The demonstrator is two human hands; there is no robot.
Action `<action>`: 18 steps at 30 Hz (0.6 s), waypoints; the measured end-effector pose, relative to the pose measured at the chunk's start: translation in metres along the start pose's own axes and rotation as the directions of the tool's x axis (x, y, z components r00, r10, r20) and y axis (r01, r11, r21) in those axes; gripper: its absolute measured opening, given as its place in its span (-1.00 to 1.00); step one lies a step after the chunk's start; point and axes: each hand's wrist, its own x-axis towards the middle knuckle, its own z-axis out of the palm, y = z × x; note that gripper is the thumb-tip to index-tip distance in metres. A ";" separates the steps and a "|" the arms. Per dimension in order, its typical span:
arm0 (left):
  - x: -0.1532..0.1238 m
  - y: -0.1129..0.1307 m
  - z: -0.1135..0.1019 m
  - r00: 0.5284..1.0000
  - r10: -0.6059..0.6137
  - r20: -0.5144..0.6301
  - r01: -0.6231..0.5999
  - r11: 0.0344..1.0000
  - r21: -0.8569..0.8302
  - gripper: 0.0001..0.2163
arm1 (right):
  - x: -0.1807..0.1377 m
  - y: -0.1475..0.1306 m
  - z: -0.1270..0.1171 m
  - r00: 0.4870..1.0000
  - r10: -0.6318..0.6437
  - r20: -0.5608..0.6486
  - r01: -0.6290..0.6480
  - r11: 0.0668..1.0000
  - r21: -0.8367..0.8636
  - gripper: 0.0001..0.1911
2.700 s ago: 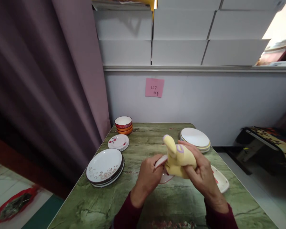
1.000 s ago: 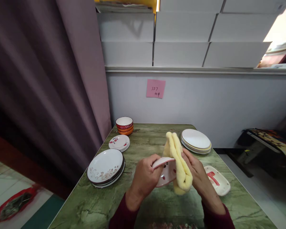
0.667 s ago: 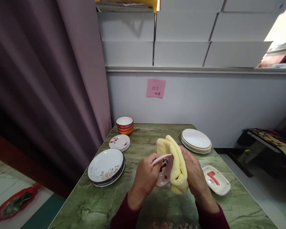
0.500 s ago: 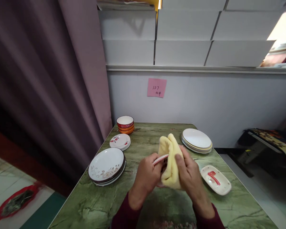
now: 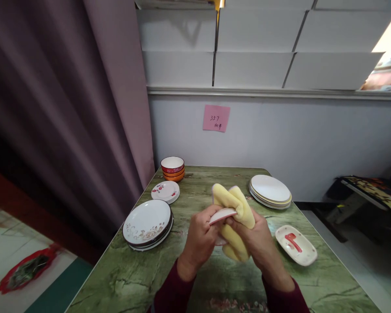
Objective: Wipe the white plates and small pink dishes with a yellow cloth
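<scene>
While left hand (image 5: 200, 234) pinches tilted dish (image 5: 222, 215), sloping up rightward, long axis unclear, right hand (image 5: 260, 234) clasps yellow cloth (image 5: 243, 211)

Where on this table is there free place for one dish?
Bare tabletop lies at the back, between the bowls and white plates, and at the front left, before the large flowered plates. Crowded: the left edge beyond, and the middle, where the hands hold a dish and yellow cloth.

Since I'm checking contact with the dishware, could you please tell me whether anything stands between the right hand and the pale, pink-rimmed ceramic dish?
Yes: the bunched yellow cloth, gripped in the right hand, lies between most of that hand and the pale, pink-rimmed ceramic dish. Any direct touch is too hidden to tell.
</scene>
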 end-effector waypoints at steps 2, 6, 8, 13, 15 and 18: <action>0.000 -0.003 0.001 0.998 0.019 -0.054 -0.021 0.999 -0.031 -0.76 | 0.000 0.003 0.006 0.999 0.021 -0.033 -0.018 0.997 0.071 -0.39; -0.007 -0.010 0.011 0.982 -0.005 -0.190 -0.017 0.993 -0.115 -0.76 | -0.003 0.007 0.009 0.996 0.058 0.067 -0.073 0.966 0.248 -0.44; -0.012 -0.015 0.022 0.950 -0.039 -0.310 -0.026 0.979 -0.202 -0.76 | -0.006 0.008 0.012 0.989 0.048 0.140 -0.093 0.936 0.339 -0.41; -0.012 -0.026 0.041 0.880 -0.083 -0.468 -0.082 0.943 -0.322 -0.79 | -0.009 0.015 0.026 0.995 0.049 0.088 -0.079 0.921 0.381 -0.40; -0.007 -0.027 0.039 0.903 0.015 -0.429 -0.098 0.980 -0.172 -0.79 | -0.007 0.017 0.025 0.998 0.048 -0.037 -0.032 0.940 0.340 -0.44; -0.005 -0.026 0.025 0.925 0.131 -0.356 -0.083 0.985 0.149 -0.78 | -0.004 0.019 0.010 0.975 -0.032 -0.219 0.056 0.993 0.102 -0.47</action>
